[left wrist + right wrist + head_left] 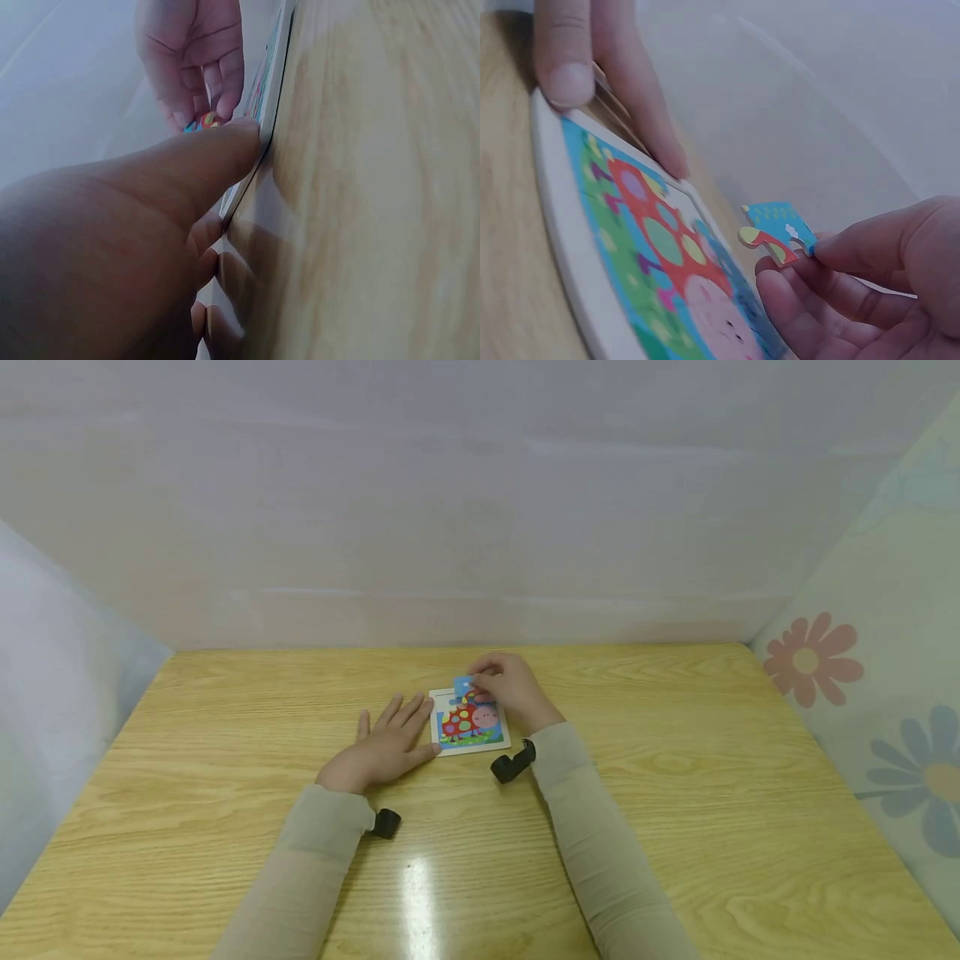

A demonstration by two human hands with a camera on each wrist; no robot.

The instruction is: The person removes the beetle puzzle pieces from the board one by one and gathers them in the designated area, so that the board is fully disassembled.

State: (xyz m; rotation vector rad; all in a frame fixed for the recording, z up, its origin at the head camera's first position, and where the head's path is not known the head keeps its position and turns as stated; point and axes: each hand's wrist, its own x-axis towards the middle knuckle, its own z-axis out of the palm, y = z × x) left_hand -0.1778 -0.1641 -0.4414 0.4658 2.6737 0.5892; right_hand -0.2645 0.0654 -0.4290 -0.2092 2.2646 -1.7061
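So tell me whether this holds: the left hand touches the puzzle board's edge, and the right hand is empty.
Wrong on one point: the right hand is not empty. The right wrist view shows it pinching a loose puzzle piece, partly blue. The left hand does touch the edge of the puzzle board.

Puzzle board [474, 751] on wooden table [720, 793]

Blue puzzle piece [774, 215], held tilted above white-framed ladybug puzzle [463, 728], partly filled

puzzle board [581, 255] cut off below in right wrist view, sleeves [600, 835] cropped
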